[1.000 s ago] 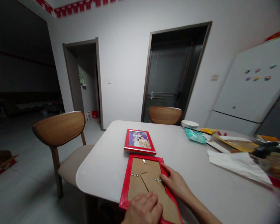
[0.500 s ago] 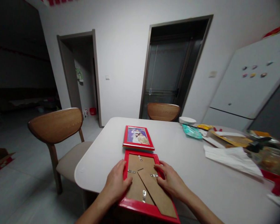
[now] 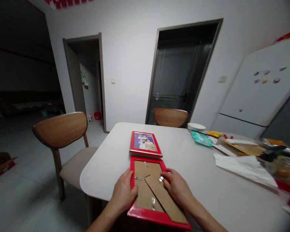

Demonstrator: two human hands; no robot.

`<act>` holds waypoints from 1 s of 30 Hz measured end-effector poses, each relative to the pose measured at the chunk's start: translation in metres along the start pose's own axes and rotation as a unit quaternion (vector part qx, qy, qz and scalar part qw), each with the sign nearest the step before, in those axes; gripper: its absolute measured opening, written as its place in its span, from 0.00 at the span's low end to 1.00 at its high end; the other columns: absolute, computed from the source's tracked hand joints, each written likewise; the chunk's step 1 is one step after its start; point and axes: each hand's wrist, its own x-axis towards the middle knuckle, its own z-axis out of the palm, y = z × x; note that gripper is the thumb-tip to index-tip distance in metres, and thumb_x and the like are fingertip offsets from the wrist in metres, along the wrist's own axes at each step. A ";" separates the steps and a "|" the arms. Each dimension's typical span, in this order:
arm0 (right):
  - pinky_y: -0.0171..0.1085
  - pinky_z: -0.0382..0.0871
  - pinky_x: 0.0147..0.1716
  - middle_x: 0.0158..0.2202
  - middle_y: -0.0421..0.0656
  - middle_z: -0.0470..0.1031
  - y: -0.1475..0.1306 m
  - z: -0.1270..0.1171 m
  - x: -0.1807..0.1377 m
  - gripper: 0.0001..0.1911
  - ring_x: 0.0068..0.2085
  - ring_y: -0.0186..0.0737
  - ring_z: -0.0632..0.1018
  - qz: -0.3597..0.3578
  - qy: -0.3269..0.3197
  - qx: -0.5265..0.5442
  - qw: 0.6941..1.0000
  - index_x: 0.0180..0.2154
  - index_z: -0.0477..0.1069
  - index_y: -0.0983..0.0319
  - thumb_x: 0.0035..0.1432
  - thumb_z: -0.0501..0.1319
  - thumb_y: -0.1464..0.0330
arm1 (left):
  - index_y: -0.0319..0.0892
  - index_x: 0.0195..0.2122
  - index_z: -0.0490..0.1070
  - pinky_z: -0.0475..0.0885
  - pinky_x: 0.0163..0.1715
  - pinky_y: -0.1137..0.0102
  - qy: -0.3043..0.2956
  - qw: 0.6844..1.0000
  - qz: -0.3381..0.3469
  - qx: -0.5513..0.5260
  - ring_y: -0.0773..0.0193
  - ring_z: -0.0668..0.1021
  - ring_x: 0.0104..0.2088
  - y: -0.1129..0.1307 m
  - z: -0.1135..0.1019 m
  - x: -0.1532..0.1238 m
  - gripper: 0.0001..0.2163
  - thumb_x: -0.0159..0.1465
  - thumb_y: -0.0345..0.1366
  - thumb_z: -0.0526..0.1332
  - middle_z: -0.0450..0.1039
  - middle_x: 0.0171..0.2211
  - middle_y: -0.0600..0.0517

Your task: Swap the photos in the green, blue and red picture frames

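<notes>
A red picture frame [image 3: 148, 196] lies face down on the white table [image 3: 195, 167], its brown backing board, stand and small metal clips showing. My left hand [image 3: 123, 194] curls round the frame's left edge, thumb on the backing. My right hand [image 3: 176, 188] rests on the right edge with its fingertips at a metal clip [image 3: 160, 179]. Just beyond it lies a second red frame [image 3: 145, 144] face up, with a photo of people in it.
A wooden chair [image 3: 62, 132] stands left of the table and another chair [image 3: 171, 117] at the far end. On the table's right side lie a white bowl [image 3: 196, 126], a teal packet [image 3: 201, 139], a paper sheet [image 3: 244, 164] and clutter. A fridge [image 3: 258, 96] stands behind.
My left hand moved from the frame's near bottom edge up to its left edge. My right hand stays at the right side, its fingers now at the clip.
</notes>
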 end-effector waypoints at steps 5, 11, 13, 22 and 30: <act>0.39 0.58 0.45 0.47 0.50 0.66 -0.033 -0.001 0.008 0.17 0.47 0.44 0.66 -0.052 0.029 0.007 0.998 0.42 0.69 0.63 0.50 0.52 0.68 | 0.35 0.52 0.59 0.54 0.53 0.71 0.014 1.000 0.000 0.015 0.61 0.62 0.53 -0.005 0.007 0.001 0.24 0.51 0.32 0.52 0.58 0.54 0.46; 0.32 0.60 0.34 0.30 0.44 0.71 -0.081 0.016 0.022 0.11 0.34 0.37 0.70 -0.145 -0.051 0.016 0.988 0.27 0.72 0.62 0.51 0.52 0.68 | 0.35 0.51 0.59 0.54 0.52 0.71 0.012 1.000 0.004 0.026 0.61 0.62 0.52 -0.005 0.008 0.001 0.23 0.53 0.33 0.51 0.59 0.53 0.45; 0.32 0.59 0.32 0.30 0.44 0.70 -0.084 0.021 0.024 0.10 0.33 0.36 0.69 -0.131 -0.035 0.006 0.991 0.27 0.71 0.62 0.52 0.52 0.69 | 0.35 0.51 0.59 0.54 0.52 0.71 0.010 1.000 0.005 0.026 0.61 0.62 0.52 -0.004 0.008 0.001 0.23 0.52 0.33 0.51 0.58 0.54 0.45; 0.34 0.57 0.37 0.35 0.47 0.69 -0.054 0.021 0.037 0.14 0.38 0.38 0.68 -0.055 -0.007 -0.023 0.998 0.34 0.70 0.64 0.55 0.48 0.67 | 0.38 0.51 0.59 0.54 0.52 0.70 0.013 1.000 -0.005 0.014 0.61 0.63 0.52 -0.003 0.006 0.000 0.24 0.51 0.32 0.52 0.58 0.54 0.48; 0.37 0.56 0.36 0.38 0.48 0.67 -0.044 0.022 0.048 0.16 0.39 0.42 0.66 0.007 -0.015 -0.040 0.999 0.39 0.70 0.60 0.54 0.48 0.65 | 0.36 0.51 0.60 0.55 0.51 0.71 0.010 1.000 -0.002 0.005 0.60 0.63 0.52 0.001 0.003 0.000 0.23 0.51 0.32 0.52 0.59 0.53 0.46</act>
